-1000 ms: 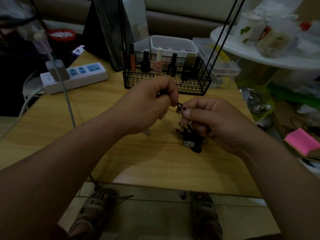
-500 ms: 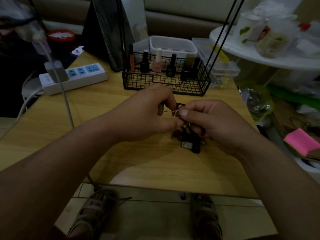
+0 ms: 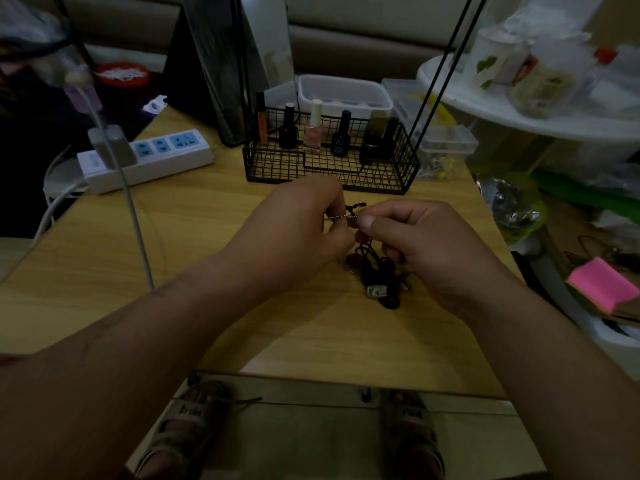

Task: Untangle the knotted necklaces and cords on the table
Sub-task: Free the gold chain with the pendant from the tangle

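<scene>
My left hand [image 3: 294, 233], right hand [image 3: 426, 247] both pinching thin chain [image 3: 341, 216]; limp, snaggy, fragile; grip close beside knot [image 3: 379, 271], above worktop [image 3: 194, 237].

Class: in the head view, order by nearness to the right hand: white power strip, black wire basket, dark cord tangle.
1. Dark cord tangle, just beneath the right hand.
2. Black wire basket, behind it.
3. White power strip, far left.
</scene>
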{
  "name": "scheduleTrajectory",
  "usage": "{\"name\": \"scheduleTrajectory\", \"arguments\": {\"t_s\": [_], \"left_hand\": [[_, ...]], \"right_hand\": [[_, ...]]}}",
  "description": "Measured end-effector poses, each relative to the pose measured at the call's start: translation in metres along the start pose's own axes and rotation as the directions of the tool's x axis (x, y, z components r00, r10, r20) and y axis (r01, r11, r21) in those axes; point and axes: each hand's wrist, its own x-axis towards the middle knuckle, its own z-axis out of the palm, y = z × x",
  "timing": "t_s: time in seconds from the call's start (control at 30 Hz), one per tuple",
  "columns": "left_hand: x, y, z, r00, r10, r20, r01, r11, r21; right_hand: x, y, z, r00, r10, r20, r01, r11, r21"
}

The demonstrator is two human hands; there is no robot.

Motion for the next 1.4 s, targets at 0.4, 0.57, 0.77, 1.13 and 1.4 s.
{"name": "scheduleTrajectory", "arguments": {"t_s": [0.4,0.57,0.77,1.13,1.4], "left_hand": [[-0.002,-0.005,0.003,0.998,0.054,0.022,-0.055,0.998,0.033],[-0.002,-0.002,0.007,0.998,0.052,-0.048,-0.045,0.989,0.138],[-0.002,0.003,0.011,0.996,0.029,-0.079,-0.016,0.986,0.167],[0.001,0.015,-0.008,0.927,-0.360,0.108,0.364,0.788,-0.497],[0.002,0.019,-0.007,0.921,-0.351,0.171,0.383,0.731,-0.564]], "right_hand": [[0.000,0.000,0.000,0.998,0.026,-0.065,-0.025,1.000,0.016],[0.000,-0.001,0.000,0.998,0.030,-0.058,-0.029,1.000,0.005],[-0.001,-0.001,0.000,0.997,0.035,-0.064,-0.035,0.999,-0.003],[0.004,-0.001,-0.001,0.994,0.062,-0.091,-0.064,0.998,-0.019],[0.001,-0.002,-0.001,0.997,0.081,0.004,-0.081,0.994,0.077]]}}
